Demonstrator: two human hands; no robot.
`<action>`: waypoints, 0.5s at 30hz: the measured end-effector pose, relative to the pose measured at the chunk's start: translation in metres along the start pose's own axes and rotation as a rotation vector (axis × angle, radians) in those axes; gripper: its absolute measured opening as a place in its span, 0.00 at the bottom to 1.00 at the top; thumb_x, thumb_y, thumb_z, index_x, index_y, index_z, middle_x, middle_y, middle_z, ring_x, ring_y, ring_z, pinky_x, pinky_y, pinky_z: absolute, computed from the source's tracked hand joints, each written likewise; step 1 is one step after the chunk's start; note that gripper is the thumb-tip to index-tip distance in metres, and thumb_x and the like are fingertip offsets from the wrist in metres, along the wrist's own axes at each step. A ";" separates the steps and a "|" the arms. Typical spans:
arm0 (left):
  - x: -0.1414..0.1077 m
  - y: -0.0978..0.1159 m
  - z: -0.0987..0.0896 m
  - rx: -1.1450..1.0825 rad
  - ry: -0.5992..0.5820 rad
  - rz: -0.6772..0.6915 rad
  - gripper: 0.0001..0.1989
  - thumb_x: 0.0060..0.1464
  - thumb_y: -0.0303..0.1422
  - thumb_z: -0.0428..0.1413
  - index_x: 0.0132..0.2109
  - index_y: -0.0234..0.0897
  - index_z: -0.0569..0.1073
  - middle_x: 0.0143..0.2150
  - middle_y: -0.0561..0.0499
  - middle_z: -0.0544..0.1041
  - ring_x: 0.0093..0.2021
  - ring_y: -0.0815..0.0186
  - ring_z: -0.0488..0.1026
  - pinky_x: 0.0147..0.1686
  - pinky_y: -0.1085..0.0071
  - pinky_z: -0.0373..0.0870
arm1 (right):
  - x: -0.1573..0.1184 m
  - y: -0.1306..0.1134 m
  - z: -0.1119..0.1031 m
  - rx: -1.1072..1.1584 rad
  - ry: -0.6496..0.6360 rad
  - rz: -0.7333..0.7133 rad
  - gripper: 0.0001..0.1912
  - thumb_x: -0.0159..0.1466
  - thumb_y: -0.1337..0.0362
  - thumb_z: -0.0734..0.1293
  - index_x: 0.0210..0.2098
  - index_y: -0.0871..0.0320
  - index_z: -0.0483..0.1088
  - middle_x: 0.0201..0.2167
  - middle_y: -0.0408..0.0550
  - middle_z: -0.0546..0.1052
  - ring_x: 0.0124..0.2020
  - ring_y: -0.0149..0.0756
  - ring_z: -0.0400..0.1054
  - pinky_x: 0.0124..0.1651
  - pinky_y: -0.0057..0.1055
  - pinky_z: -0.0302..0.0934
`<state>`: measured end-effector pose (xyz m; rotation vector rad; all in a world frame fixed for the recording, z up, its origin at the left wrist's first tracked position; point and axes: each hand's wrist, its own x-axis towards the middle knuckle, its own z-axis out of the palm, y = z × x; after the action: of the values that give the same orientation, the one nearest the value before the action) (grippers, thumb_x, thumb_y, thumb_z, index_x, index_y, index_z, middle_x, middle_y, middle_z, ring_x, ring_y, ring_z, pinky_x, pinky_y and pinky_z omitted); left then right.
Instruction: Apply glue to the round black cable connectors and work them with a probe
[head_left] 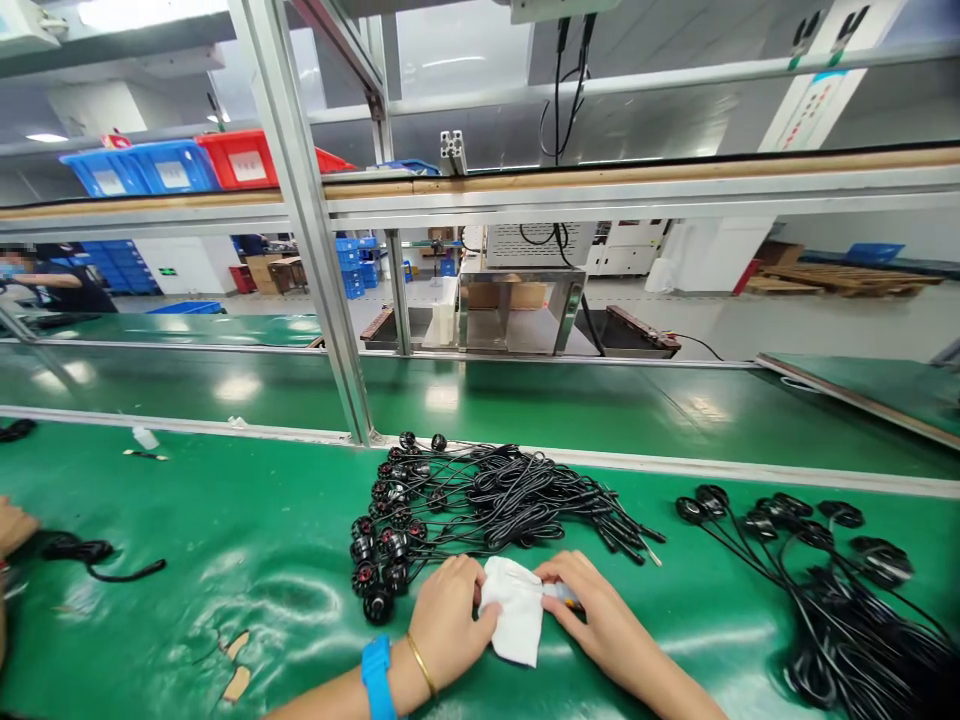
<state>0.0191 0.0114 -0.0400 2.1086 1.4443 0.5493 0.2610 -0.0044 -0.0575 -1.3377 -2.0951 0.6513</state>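
My left hand (450,612), with a blue band and a gold bangle at the wrist, pinches the left edge of a white cloth (514,612). At the cloth's right side, my right hand (589,608) is closed on a small tube (559,594), pale with a bit of yellow, mostly hidden by the fingers. Just beyond both hands lies a pile of bundled black cables (525,495) with round black heads (390,545) at its left end. Both hands are low over the green mat (300,500).
More black cables with round heads (810,590) lie at the right. At the left edge, another person's hand (15,525) is near a coiled cable (79,548). A metal post (315,250) rises behind the mat. Blue bins (172,168) stand on a shelf.
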 end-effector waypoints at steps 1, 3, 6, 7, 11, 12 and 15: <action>0.001 0.000 0.002 -0.027 0.008 -0.002 0.05 0.50 0.31 0.57 0.32 0.41 0.66 0.31 0.52 0.73 0.34 0.61 0.70 0.34 0.66 0.64 | 0.001 0.001 0.001 0.003 0.015 -0.003 0.07 0.69 0.62 0.62 0.45 0.51 0.69 0.42 0.48 0.73 0.46 0.41 0.66 0.49 0.37 0.63; 0.004 -0.001 0.004 -0.080 0.033 -0.008 0.04 0.53 0.29 0.54 0.33 0.41 0.65 0.32 0.53 0.72 0.32 0.65 0.69 0.32 0.70 0.63 | 0.003 0.005 0.003 0.006 0.056 -0.001 0.08 0.70 0.63 0.61 0.48 0.52 0.68 0.44 0.49 0.73 0.47 0.42 0.66 0.50 0.38 0.63; 0.011 -0.004 0.005 -0.141 0.051 -0.029 0.06 0.53 0.27 0.54 0.34 0.40 0.63 0.31 0.54 0.70 0.30 0.67 0.69 0.31 0.72 0.64 | 0.008 0.009 0.004 0.002 0.112 0.005 0.11 0.69 0.64 0.61 0.51 0.54 0.65 0.45 0.51 0.73 0.47 0.43 0.66 0.51 0.39 0.63; 0.013 -0.005 0.004 -0.156 0.046 -0.036 0.06 0.53 0.27 0.55 0.34 0.40 0.63 0.29 0.56 0.69 0.28 0.67 0.68 0.30 0.73 0.65 | 0.009 0.010 0.004 -0.001 0.122 0.005 0.11 0.69 0.64 0.62 0.50 0.53 0.66 0.45 0.51 0.73 0.47 0.43 0.66 0.51 0.39 0.63; 0.009 -0.005 -0.001 -0.157 0.075 -0.033 0.11 0.52 0.28 0.58 0.41 0.39 0.64 0.33 0.54 0.70 0.28 0.67 0.69 0.31 0.71 0.67 | 0.013 0.013 0.005 -0.018 0.129 -0.004 0.09 0.67 0.66 0.64 0.47 0.52 0.68 0.44 0.49 0.74 0.47 0.43 0.66 0.49 0.39 0.63; 0.005 -0.004 -0.004 -0.121 0.127 0.004 0.11 0.53 0.30 0.57 0.42 0.39 0.64 0.36 0.52 0.71 0.31 0.66 0.70 0.34 0.69 0.68 | 0.013 0.014 0.006 -0.022 0.126 -0.005 0.09 0.66 0.67 0.65 0.47 0.52 0.69 0.43 0.48 0.74 0.46 0.43 0.66 0.48 0.38 0.64; -0.007 -0.003 -0.013 0.047 0.246 0.216 0.03 0.60 0.30 0.53 0.42 0.39 0.67 0.41 0.47 0.71 0.41 0.60 0.70 0.42 0.63 0.69 | 0.012 0.014 0.009 -0.036 0.116 -0.004 0.11 0.65 0.69 0.66 0.47 0.52 0.69 0.41 0.47 0.74 0.44 0.42 0.67 0.46 0.36 0.64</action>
<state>0.0071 0.0085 -0.0320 2.3157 1.3748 0.8928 0.2603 0.0111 -0.0708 -1.3580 -2.0245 0.5242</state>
